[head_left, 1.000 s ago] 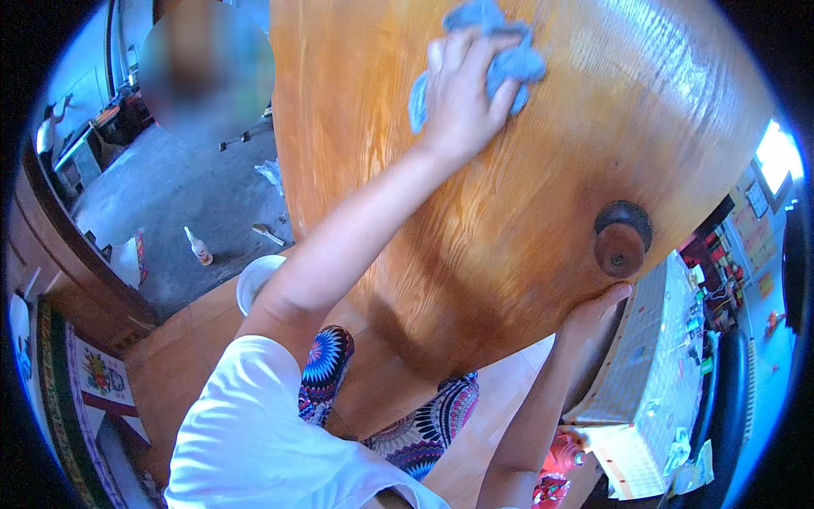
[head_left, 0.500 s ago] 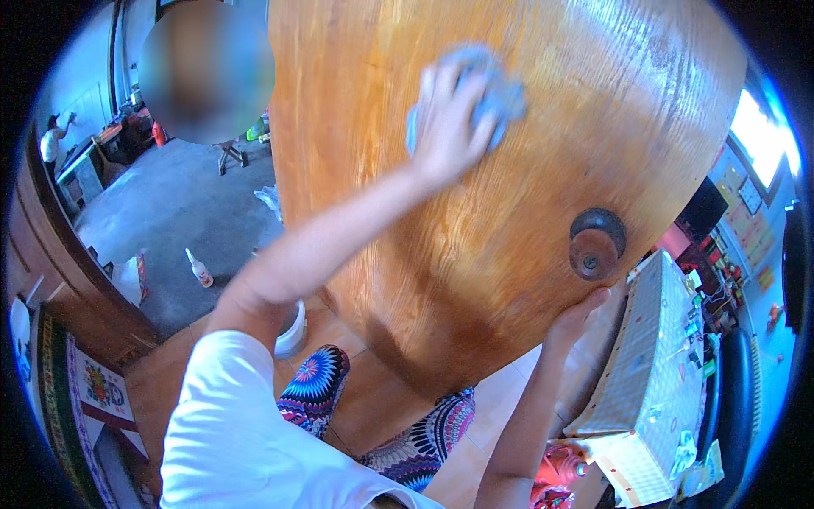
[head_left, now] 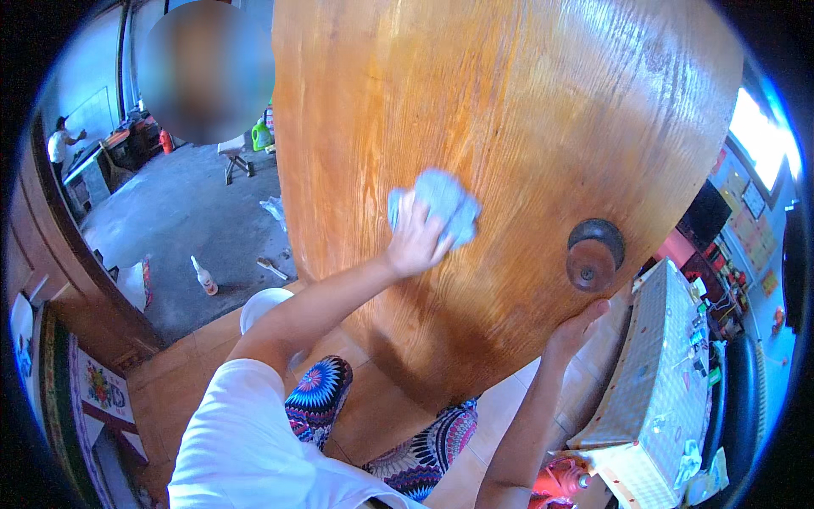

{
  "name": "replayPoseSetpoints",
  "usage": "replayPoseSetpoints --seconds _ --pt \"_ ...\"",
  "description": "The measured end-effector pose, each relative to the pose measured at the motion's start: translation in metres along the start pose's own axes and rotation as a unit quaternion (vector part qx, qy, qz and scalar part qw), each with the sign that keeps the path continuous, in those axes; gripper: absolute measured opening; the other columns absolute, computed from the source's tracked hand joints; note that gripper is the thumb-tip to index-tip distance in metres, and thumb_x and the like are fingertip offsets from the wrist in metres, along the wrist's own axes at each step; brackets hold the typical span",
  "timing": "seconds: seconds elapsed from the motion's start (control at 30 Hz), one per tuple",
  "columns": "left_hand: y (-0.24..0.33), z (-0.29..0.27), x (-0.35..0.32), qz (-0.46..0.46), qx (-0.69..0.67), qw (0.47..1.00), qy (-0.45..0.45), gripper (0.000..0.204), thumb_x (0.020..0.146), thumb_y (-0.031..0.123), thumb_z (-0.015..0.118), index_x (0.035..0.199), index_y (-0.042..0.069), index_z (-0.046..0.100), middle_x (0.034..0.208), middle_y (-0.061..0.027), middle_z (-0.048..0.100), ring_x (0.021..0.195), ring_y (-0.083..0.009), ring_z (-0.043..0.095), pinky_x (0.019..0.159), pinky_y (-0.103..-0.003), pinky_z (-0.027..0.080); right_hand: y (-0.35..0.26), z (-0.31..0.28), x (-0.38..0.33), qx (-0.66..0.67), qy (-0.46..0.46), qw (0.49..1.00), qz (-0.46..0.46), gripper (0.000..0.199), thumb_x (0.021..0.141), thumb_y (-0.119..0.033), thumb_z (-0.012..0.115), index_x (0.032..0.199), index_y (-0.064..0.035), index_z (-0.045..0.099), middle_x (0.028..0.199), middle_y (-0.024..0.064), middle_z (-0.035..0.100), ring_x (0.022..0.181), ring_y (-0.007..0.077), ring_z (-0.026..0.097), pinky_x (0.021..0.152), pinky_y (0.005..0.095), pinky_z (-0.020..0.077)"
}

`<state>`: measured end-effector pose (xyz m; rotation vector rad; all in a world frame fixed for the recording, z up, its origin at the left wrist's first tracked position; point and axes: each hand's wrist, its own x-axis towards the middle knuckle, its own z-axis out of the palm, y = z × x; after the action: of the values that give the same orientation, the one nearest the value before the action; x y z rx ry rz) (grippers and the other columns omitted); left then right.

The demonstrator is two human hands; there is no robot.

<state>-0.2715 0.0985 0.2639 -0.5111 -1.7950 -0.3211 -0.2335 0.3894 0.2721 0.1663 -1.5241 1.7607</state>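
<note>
A tall brown wooden door with glossy grain fills the middle of the view. My left hand presses a crumpled light-blue cloth against its face, left of centre, with the fingers closed on it. Near the door's right edge sits a round brown doorknob on a dark base. Just below that knob, my right hand grips the edge of the door, its thumb on the near side and the other fingers mostly hidden.
A white bucket stands on the tiles by my left forearm. Beyond it are a white bottle and a small stool. On the right are a cloth-covered table and a red bottle. Far left, another person stands.
My left hand has slid the cloth down and a little left across the door. My right hand keeps its place below the knob.
</note>
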Motion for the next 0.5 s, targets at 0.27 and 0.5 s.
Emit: replayPoseSetpoints --seconds 0.27,0.5 --pt "-0.008 -0.024 0.147 -0.019 -0.039 0.989 0.139 0.048 0.079 0.008 0.067 0.123 0.006 0.049 0.127 -0.0254 0.040 0.115 -0.0457 0.039 0.098 -0.055 0.035 0.004 -0.006 0.006 0.002 -0.005 1.000 -0.003 0.075 0.101 -0.060 0.032 0.121 0.0089 0.054 0.117 0.0143 0.061 0.107 0.0230 0.057 0.094 0.0365 0.0445" --pt "0.006 -0.081 0.419 -0.003 -0.036 0.954 0.298 0.029 0.092 0.028 0.048 0.110 0.008 0.060 0.121 -0.0189 0.056 0.116 -0.0395 0.048 0.101 -0.048 0.036 -0.002 -0.004 -0.002 0.018 -0.071 0.997 0.007 0.080 0.101 -0.062 0.029 0.132 0.0090 0.049 0.129 0.0165 0.057 0.117 0.0252 0.054 0.103 0.0363 0.0395"
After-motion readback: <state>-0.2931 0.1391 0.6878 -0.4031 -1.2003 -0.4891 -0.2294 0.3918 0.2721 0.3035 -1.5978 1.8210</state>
